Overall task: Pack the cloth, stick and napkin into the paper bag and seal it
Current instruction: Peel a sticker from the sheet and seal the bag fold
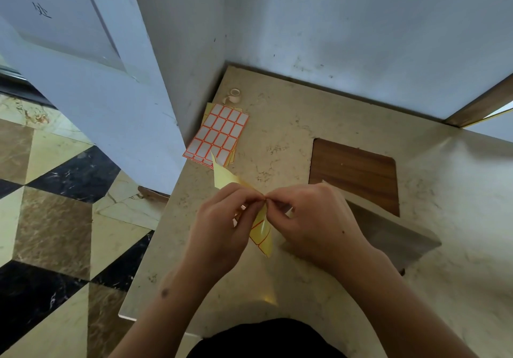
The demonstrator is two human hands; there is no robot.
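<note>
Both hands meet over the marble counter (pixel 291 141). My left hand (pixel 222 227) grips a yellow-backed label sheet (pixel 262 232) with red-edged labels, bent upward toward its far tip. My right hand (pixel 313 221) pinches at the sheet's edge, fingertips touching those of the left hand. The grey-brown paper bag (pixel 388 235) lies flat on the counter just right of and partly under my right hand. Cloth, stick and napkin are not visible.
A stack of label sheets (pixel 219 134) lies by the left wall, with a small tape roll (pixel 234 95) behind it. A brown wooden inset (pixel 355 171) sits in the counter beyond the bag. The counter's left edge drops to a tiled floor (pixel 55 218).
</note>
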